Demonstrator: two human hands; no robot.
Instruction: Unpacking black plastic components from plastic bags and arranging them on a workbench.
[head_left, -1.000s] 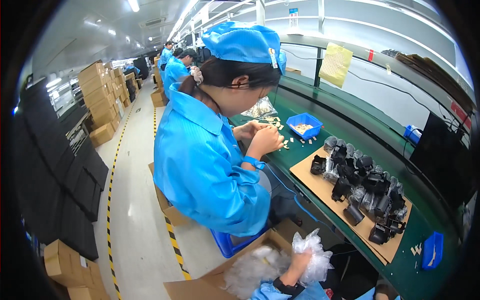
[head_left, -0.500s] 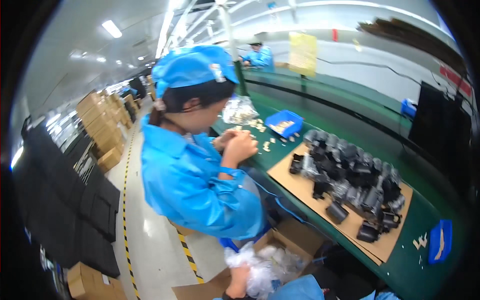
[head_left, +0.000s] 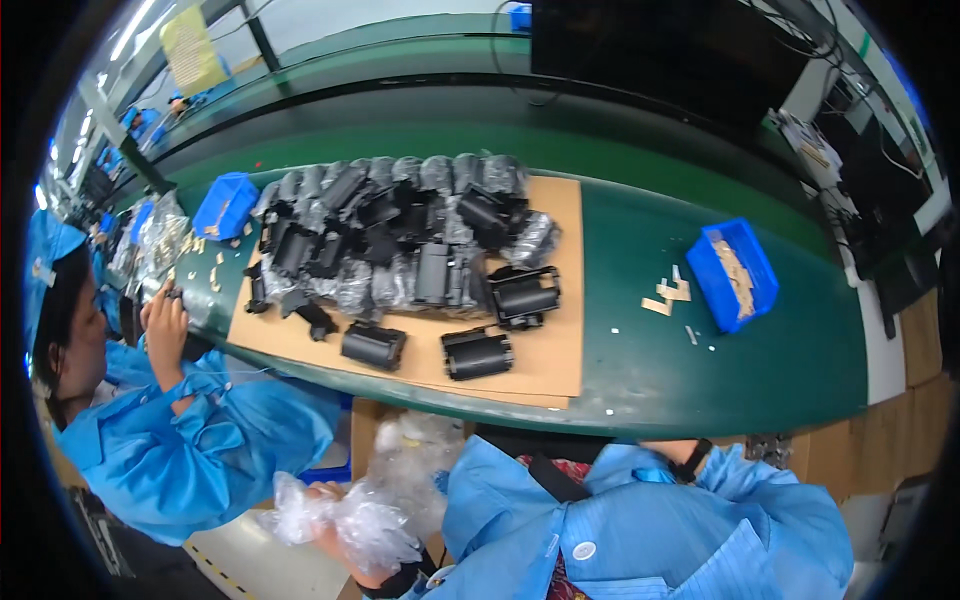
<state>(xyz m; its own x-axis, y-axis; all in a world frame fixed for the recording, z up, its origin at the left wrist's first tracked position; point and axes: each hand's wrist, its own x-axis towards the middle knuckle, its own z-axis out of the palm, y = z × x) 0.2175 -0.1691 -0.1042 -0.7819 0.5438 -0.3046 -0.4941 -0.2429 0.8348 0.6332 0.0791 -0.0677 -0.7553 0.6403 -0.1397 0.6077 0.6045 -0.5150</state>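
Low at the lower left, below the bench edge, my left hand point(head_left: 340, 548) is closed around crumpled clear plastic bags point(head_left: 375, 520). More clear plastic point(head_left: 415, 450) lies beside it in an open cardboard box point(head_left: 366, 428). My right hand point(head_left: 668, 451) is at the front edge of the bench, with a black band on the wrist; its fingers are hidden, so what it holds cannot be seen. On the bench ahead, several black plastic housings point(head_left: 478, 353) lie on a cardboard sheet point(head_left: 556, 340), many wrapped in clear film.
A green bench point(head_left: 640, 370) runs across the view. To the right stands a blue tray point(head_left: 712, 290) of tan strips, with loose strips point(head_left: 668, 295) beside it. Another blue bin point(head_left: 225, 205) stands left. A co-worker in blue point(head_left: 190, 440) handles small parts close on my left.
My view has swung right, from the aisle and the co-worker toward the bench. My left hand still grips the plastic bags. My right wrist has come into view.
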